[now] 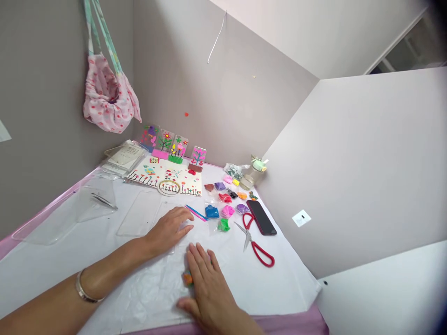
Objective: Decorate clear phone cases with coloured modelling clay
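At lower centre, the flat right hand (207,281) covers the clay (188,278), apparently to press it against the white sheet (275,291), while the left hand (167,231), loosely curled, seems empty.

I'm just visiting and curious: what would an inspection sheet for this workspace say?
Surface: white sheet, wrinkled in front, over pink-purple cloth.
Things at hand: orange-and-green soft-looking lump, partly hidden; small clear packets of coloured material beyond.
Clutter: open red-handled metal scissors; black rectangular phone beside them; clear plastic panels at left.
Hands: right hand flat, partly over the lump; left hand loosely bent, contact unclear.
Cables: none certain; thin pale strand on the grey wall.
Surroundings: pink patterned fabric bag hanging at left; white wall plate at right.
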Demonstrator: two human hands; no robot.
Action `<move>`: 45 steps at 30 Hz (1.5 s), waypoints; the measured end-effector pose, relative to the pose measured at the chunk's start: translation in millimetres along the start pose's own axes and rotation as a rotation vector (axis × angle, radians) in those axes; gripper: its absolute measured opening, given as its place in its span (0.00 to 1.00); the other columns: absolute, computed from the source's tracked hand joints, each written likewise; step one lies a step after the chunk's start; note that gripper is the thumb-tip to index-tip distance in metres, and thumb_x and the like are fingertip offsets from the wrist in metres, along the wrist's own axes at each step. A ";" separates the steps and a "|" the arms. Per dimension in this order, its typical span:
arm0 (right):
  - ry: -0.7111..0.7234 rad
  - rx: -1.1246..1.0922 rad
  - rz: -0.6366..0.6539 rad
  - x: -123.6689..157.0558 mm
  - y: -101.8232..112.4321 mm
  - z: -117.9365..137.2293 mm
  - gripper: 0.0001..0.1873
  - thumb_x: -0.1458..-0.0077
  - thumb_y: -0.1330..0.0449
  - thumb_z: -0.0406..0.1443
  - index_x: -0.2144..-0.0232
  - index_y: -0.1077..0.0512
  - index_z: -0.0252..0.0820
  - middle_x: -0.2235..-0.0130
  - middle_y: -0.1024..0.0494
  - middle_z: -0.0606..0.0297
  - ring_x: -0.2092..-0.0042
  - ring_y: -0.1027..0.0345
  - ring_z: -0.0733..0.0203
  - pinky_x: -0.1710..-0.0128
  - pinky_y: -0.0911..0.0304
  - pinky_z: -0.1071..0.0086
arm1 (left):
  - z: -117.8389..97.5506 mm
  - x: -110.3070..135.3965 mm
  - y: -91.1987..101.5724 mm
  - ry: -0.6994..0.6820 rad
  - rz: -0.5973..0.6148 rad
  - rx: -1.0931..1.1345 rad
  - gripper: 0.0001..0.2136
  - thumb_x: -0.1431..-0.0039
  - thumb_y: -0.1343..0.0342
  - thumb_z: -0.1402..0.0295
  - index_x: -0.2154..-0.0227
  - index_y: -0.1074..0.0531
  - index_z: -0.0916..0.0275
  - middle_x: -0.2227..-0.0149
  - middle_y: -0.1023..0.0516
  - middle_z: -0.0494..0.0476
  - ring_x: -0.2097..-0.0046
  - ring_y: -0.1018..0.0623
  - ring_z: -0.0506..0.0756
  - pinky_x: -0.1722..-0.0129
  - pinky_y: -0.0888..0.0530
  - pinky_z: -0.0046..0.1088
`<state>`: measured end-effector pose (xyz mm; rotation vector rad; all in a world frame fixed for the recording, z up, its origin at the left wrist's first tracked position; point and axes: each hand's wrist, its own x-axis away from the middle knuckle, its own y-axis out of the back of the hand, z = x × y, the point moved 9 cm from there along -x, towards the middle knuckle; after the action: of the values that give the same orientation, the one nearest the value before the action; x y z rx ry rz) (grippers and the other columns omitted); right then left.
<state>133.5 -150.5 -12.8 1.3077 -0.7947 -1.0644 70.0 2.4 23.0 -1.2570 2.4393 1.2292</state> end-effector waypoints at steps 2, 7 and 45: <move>-0.073 -0.061 0.073 -31.2 8.8 1.3 0.42 0.37 0.40 0.47 0.29 0.51 0.37 0.28 0.49 0.49 0.28 0.57 0.40 0.32 0.50 0.39 | 2.2 1.3 1.9 0.007 -0.008 -0.004 0.07 0.37 0.48 0.66 0.61 0.26 0.57 0.55 0.20 0.56 0.49 0.24 0.60 0.46 0.27 0.40; -0.062 -0.134 0.092 -9.2 2.1 -2.6 0.33 0.37 0.40 0.39 0.32 0.43 0.48 0.30 0.42 0.55 0.29 0.50 0.40 0.33 0.49 0.37 | 17.5 2.7 13.8 0.052 -0.047 -0.014 0.08 0.35 0.49 0.66 0.59 0.26 0.57 0.54 0.21 0.57 0.49 0.25 0.60 0.46 0.28 0.41; -0.135 0.097 -0.189 15.9 -12.8 0.9 0.49 0.36 0.43 0.51 0.28 0.61 0.31 0.30 0.46 0.40 0.30 0.52 0.34 0.38 0.39 0.38 | 11.8 4.1 0.6 -0.021 0.036 -0.016 0.06 0.35 0.45 0.73 0.58 0.27 0.63 0.54 0.23 0.58 0.48 0.25 0.60 0.47 0.28 0.44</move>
<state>136.1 -165.0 -27.0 1.4249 -0.8445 -1.2887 64.2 8.5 13.7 -1.2029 2.4525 1.2667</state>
